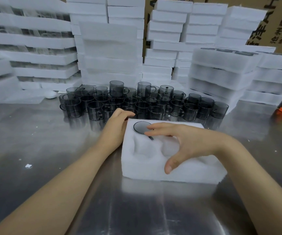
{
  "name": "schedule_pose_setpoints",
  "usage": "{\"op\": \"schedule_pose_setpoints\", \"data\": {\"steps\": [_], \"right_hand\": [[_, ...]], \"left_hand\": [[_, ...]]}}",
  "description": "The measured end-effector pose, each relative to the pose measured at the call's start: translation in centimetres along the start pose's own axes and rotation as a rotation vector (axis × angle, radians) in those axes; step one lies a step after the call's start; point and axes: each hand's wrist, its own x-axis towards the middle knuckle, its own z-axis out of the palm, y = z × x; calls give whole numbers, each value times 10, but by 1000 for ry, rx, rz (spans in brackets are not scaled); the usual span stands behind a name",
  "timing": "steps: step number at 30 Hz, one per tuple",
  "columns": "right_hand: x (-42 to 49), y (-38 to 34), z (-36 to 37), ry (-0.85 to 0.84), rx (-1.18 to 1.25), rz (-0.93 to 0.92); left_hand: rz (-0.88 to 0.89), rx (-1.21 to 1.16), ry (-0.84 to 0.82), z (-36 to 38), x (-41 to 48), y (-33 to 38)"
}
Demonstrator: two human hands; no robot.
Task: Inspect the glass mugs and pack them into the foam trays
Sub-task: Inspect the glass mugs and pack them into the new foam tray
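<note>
Smoky grey glass mugs crowd the far side of my brushed steel table, two or three stacked on the rest. One grey mug already sits in the far-left pocket of the white foam tray in front of me — only its round rim shows. My right hand hovers over the tray, fingers spread and slack, gripping nothing. My left hand rests against the tray's left edge — fingers bent over its far corner. White foam tray stacks rise behind.
</note>
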Motion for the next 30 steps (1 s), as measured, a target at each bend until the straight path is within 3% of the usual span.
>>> {"op": "schedule_pose_setpoints", "data": {"steps": [3, 6, 8, 12, 15, 21, 23, 27, 30], "right_hand": [[-1, 1, 0, 6, -5, -16], [2, 3, 2, 74, 0, -64], [4, 6, 3, 130, 34, -83], [9, 12, 3, 269, 259, -52], [17, 18, 7, 569, 443, -62], [26, 14, 22, 775, 185, -178], [28, 11, 23, 851, 132, -173], [30, 8, 24, 922, 150, -193], [28, 7, 25, 902, 275, -204]], "left_hand": [[20, -36, 168, -5, -1, 12], [202, -9, 328, -20, 1, 29], [282, 36, 326, -25, -1, 37], [273, 101, 248, -29, -9, 62], [557, 339, 252, -35, -14, 71], [731, 417, 217, -35, -13, 70], [732, 406, 205, -33, -13, 70], [373, 83, 245, -30, -12, 68], [417, 218, 285, -26, -12, 63]]}}
